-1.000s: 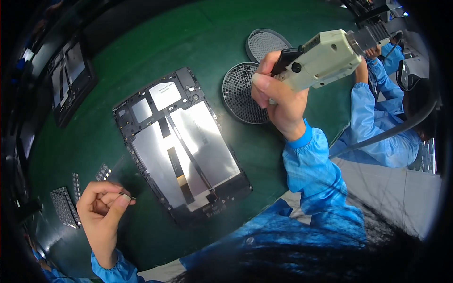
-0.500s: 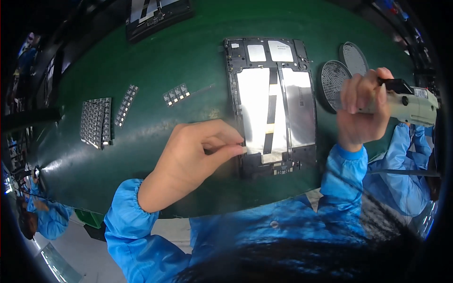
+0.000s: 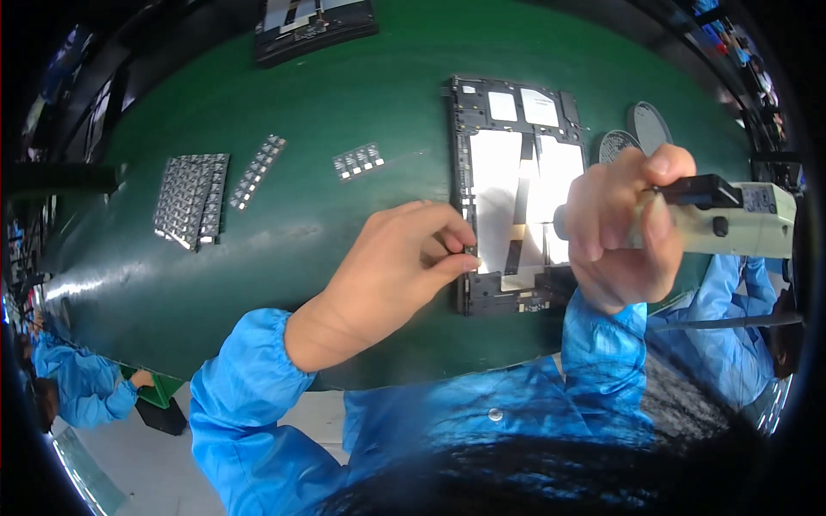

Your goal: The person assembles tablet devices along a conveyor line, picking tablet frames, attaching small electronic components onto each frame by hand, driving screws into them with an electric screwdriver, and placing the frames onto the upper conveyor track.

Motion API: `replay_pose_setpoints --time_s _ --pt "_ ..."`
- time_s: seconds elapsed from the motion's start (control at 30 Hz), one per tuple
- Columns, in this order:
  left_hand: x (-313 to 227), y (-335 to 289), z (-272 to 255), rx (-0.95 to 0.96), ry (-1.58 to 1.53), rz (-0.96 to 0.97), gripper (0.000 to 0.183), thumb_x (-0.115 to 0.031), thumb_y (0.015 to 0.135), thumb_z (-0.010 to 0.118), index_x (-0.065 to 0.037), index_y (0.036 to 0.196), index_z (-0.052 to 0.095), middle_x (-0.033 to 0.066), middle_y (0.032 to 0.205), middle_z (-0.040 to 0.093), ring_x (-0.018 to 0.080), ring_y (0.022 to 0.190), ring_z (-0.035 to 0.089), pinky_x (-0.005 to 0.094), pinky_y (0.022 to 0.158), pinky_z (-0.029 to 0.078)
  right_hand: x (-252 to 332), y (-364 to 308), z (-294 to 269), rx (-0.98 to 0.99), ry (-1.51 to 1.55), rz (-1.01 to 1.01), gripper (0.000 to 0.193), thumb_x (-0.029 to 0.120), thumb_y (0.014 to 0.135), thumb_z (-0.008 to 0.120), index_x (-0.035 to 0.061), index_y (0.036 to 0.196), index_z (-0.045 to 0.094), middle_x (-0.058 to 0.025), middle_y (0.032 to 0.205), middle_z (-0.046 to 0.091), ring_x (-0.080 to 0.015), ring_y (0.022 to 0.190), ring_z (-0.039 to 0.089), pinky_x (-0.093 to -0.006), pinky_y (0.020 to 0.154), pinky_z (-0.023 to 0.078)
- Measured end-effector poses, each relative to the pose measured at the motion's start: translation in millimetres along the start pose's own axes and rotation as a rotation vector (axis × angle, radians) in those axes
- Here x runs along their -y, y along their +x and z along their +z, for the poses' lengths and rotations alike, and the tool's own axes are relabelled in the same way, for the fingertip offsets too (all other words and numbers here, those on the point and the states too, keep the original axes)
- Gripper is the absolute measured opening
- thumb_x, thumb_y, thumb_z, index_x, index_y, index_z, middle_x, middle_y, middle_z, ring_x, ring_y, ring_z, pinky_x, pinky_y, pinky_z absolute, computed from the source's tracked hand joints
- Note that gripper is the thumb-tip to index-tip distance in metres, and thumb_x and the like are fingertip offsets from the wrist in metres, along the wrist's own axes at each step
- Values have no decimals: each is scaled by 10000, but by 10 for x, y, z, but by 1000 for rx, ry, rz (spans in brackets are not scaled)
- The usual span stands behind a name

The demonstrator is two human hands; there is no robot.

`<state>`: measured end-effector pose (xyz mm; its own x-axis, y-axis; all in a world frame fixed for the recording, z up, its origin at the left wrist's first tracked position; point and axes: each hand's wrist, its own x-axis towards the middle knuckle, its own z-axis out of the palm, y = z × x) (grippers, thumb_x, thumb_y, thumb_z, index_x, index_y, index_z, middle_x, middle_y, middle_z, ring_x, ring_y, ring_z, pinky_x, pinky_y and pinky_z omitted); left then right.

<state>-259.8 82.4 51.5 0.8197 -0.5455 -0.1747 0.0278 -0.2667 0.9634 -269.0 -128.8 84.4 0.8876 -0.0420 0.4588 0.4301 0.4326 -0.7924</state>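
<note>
A tablet with its back off (image 3: 498, 198) lies on the green table, its silver battery panels and black frame exposed. My left hand (image 3: 387, 279) is at its lower left edge, thumb and forefinger pinched together at the frame; what sits between the fingertips is too small to make out. My right hand (image 3: 624, 228) wraps round a cream electric screwdriver (image 3: 748, 222) with a black lever, held above the tablet's right side. That hand hides part of the tablet's lower right, and the screwdriver's tip is not clearly visible.
Left of the tablet lie a small strip of parts (image 3: 358, 162), a longer strip (image 3: 258, 172) and a sheet of similar parts (image 3: 191, 199). Two round mesh-like dishes (image 3: 650, 126) stand at right. Another opened device (image 3: 317, 30) is at the far edge. People in blue sit both sides.
My right hand has brought the screwdriver leftward over the tablet's right side. My left hand stays pinched at the tablet's left edge. The whole view has shifted somewhat.
</note>
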Motion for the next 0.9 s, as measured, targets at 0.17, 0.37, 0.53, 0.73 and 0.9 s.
replay_pose_setpoints --time_s 0.17,0.37,0.53,0.73,0.9 --pt "87 15 -37 41 -130 -160 313 -89 818 779 15 991 540 115 849 633 195 731 679 301 648 515 -134 -92 203 -134 -177 227 285 85 807 702 7 1059 594 -71 899 618 -111 721 571 -252 651 477" --pt "193 48 -51 66 -248 -193 344 -105 801 797 3 989 530 112 851 654 182 736 677 318 660 524 -236 -200 332 -15 -267 324 304 29 909 598 82 1151 422 -16 669 438 -120 500 431 -287 477 358" --pt "248 65 -76 70 -190 -130 371 -129 771 818 11 978 544 131 862 660 190 744 671 319 678 528 -294 -228 300 -35 -345 350 312 0 902 580 101 1152 424 -19 671 435 -128 510 435 -299 497 363" --pt "298 56 -58 48 -186 -76 376 -140 773 816 22 984 550 139 854 657 202 726 671 323 682 533 -325 -244 335 4 -343 349 316 -19 897 563 106 1149 417 -26 674 447 -131 513 450 -302 499 374" --pt "307 50 -44 32 -186 -60 377 -139 769 817 23 981 550 143 843 658 211 722 674 328 682 536 -326 -246 401 -191 -251 416 314 -75 765 687 -4 1046 566 -104 930 626 -135 725 618 -263 638 518"
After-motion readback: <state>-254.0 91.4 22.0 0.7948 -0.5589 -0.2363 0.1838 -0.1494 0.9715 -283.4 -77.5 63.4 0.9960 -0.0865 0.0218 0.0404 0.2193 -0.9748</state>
